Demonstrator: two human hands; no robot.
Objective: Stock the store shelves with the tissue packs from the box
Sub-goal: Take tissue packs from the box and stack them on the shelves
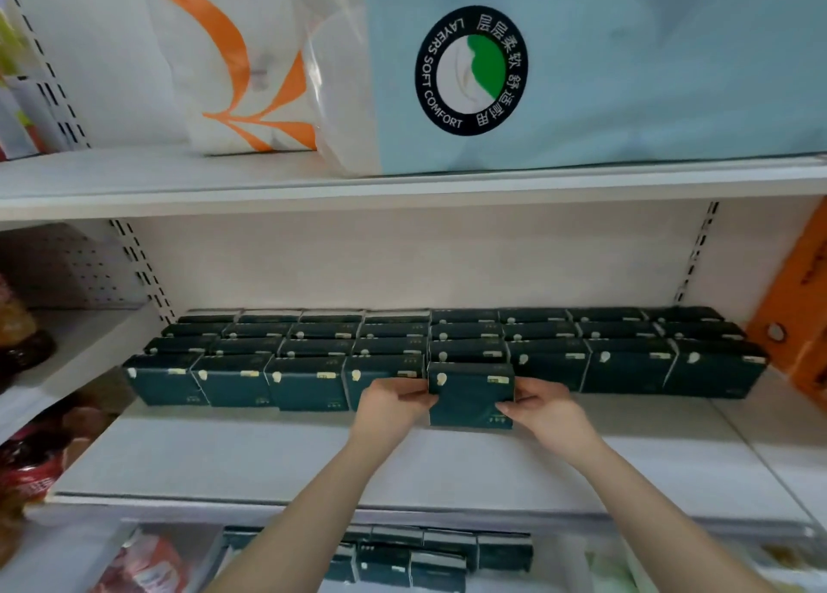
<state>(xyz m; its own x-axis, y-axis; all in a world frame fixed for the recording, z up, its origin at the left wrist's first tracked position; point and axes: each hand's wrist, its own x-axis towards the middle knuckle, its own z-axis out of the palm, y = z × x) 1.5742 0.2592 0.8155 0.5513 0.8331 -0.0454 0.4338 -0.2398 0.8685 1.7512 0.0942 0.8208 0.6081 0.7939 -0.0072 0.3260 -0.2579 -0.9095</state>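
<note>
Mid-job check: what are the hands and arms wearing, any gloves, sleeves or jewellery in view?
The left hand and right hand are bare: no gloves, and no rings that I can make out. Both forearms are uncovered as far as the frame shows, with no sleeve, watch or bracelet.

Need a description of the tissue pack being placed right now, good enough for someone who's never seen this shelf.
Find the white middle shelf, filled with rows of dark green packs. Near the middle of the front row is the tissue pack gripped by the left hand and right hand. It alone juts forward of the row.
</note>
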